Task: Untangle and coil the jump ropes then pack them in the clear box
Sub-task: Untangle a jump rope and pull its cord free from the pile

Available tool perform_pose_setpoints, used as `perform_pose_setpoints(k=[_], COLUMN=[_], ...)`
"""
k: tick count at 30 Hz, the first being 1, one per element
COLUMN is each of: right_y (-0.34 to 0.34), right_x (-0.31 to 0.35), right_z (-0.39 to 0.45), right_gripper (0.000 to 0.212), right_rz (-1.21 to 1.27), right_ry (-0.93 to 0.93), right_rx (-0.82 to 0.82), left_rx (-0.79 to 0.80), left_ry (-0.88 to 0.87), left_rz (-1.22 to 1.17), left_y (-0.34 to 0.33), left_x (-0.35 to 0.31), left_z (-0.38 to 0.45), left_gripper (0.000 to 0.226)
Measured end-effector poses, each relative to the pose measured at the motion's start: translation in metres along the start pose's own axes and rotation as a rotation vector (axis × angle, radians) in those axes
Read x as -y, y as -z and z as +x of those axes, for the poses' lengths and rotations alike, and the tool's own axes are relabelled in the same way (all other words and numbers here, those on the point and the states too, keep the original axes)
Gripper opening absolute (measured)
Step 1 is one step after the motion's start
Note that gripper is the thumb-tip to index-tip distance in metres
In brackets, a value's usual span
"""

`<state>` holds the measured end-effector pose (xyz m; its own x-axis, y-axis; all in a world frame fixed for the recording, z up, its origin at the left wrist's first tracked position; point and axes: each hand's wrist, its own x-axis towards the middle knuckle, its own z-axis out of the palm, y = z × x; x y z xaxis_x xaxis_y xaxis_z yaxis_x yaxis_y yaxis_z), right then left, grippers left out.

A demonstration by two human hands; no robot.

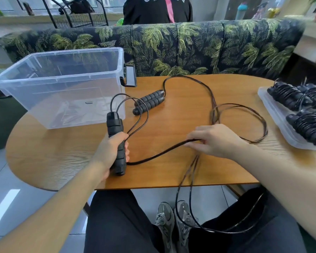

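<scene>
Scene: oval wood surface, seen from head view, person seated, dark trousers and grey shoes below the edge.
Left hand: grip wrapped tight round a pair of black foam handles, held upright-ish, tilted slightly; thumb side toward cord loops.
Cord loops: two thin black loops rise from the handle tops and curve back down to the left hand, over the surface beside the box.
Right hand: grip pinching black cord, fingers curled on it; hand sits low over the surface, right of centre.
Cord run: from handle bottom it sags across the surface to the right hand; more strands drop off the near edge and hang in a loop over the lap.
Second rope handles: two black foam handles lying side by side on the surface, right of the box, cord trailing in a wide arc toward the far edge and round to the right.
Clear box: on surface, far left, open top, no ropes inside.
Coiled ropes: several black bundles on a clear lid, right edge of surface.
Phone: standing behind box corner.
Background: palm-print sofa; person in dark top behind it.
</scene>
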<state>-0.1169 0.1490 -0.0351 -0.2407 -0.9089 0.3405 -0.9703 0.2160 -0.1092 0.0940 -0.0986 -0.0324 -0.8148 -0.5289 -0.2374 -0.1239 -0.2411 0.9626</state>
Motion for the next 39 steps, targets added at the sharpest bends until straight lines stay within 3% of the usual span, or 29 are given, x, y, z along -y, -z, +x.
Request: perform_pose_setpoints(k=[4, 9, 14, 21, 24, 27, 29, 31, 35, 37, 39], right_y=[0.009, 0.018, 0.014, 0.005, 0.010, 0.014, 0.012, 0.009, 0.006, 0.010, 0.012], right_x=[-0.014, -0.027, -0.005, 0.037, 0.029, 0.021, 0.013, 0.006, -0.009, -0.012, -0.010], right_z=[0.000, -0.002, 0.022, 0.052, 0.056, 0.055, 0.053, 0.054, 0.064, 0.073, 0.083], right_gripper=[0.050, 0.038, 0.032, 0.036, 0.059, 0.082, 0.085, 0.076, 0.074, 0.097, 0.107], right_rz=[-0.213, -0.091, -0.094, -0.123, -0.009, 0.345, 0.573, 0.629, 0.534, 0.649, 0.666], right_ry=[-0.091, -0.142, -0.123, 0.109, 0.041, -0.095, -0.172, -0.294, -0.671, -0.713, -0.673], right_rx=[0.015, 0.045, 0.092, 0.230, 0.373, 0.533, 0.484, 0.347, -0.120, -0.149, -0.026], left_rx=[-0.031, -0.091, -0.051, -0.057, -0.094, -0.073, -0.039, -0.005, 0.050, 0.091, 0.130], left_ry=[-0.093, -0.224, -0.231, -0.195, -0.212, -0.193, -0.185, -0.180, -0.168, -0.164, -0.151], left_rz=[0.266, 0.582, 0.630, 0.627, 0.565, 0.444, 0.423, 0.435, 0.475, 0.483, 0.472], left_y=[-0.002, -0.015, -0.042, -0.070, -0.067, -0.065, -0.066, -0.069, -0.076, -0.079, -0.082], left_x=[-0.005, -0.009, -0.013, -0.019, -0.023, -0.028, -0.032, -0.036, -0.046, -0.049, -0.051], left_z=[0.006, 0.010, 0.018, 0.036, 0.042, 0.046, 0.047, 0.047, 0.050, 0.051, 0.052], left_gripper=[0.034, 0.026, 0.029, 0.021, 0.019, 0.017, 0.018, 0.017, 0.013, 0.014, 0.017])
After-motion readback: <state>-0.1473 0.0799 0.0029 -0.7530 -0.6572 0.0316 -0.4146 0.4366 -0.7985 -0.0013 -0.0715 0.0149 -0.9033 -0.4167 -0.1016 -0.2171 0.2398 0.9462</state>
